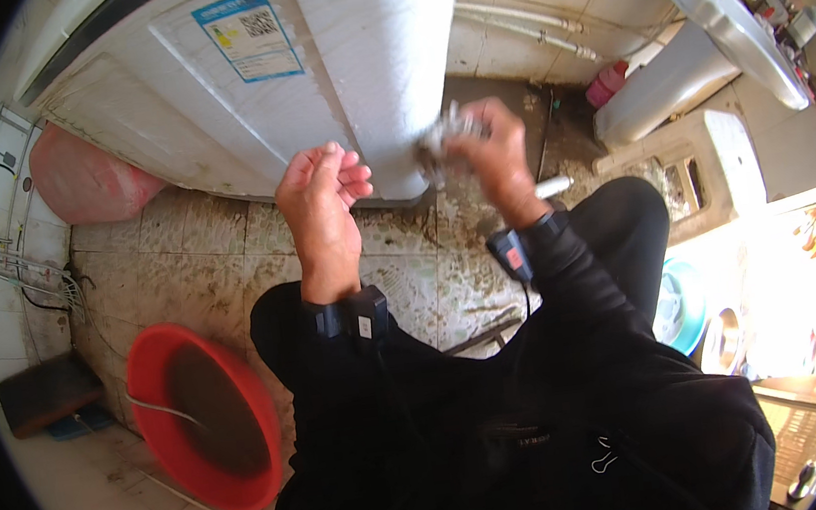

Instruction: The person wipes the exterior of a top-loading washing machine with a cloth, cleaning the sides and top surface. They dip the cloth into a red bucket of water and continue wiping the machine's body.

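My right hand [497,154] is closed round a grey, stringy wad that looks like a steel-wool scrubber [450,134]. Motion blurs the wad, which is close beside the lower right corner of a large white appliance [384,46], apparently a washing machine. In front of the appliance's side panel, my left hand [323,214] is raised with loosely curled fingers, and nothing shows in it. A blue-and-white label [247,37] is stuck on that panel.
On the wet, dirty tiled floor [195,239], a red basin [261,423] of murky water stands at left with a hose in it. A pink tub [82,176] lies beyond. To the right are a pedestal sink [660,80], a squat toilet [718,144] and a turquoise basin [690,298].
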`<state>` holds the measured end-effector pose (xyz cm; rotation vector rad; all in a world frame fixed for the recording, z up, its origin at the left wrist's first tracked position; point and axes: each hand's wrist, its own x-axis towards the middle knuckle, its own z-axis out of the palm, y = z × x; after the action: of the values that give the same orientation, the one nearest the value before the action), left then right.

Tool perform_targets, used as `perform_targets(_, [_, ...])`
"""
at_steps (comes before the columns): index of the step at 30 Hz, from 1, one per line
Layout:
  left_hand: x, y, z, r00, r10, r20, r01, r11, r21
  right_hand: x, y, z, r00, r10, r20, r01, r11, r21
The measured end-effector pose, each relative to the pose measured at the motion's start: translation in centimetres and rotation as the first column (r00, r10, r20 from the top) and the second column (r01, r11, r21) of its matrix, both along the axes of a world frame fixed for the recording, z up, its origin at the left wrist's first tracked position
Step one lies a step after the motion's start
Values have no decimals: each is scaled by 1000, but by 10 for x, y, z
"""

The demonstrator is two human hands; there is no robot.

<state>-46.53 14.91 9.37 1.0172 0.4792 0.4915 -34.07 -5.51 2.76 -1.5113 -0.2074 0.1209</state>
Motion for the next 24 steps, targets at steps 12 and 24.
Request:
perform_targets(12, [2,7,-11,997,65,28,-58,978,-198,-7,28,-18,974,-217,62,211,973,88])
perform_targets(24, [9,-1,-14,999,-5,38,12,980,-200,8,29,-194,776,-85,-625,195,975,110])
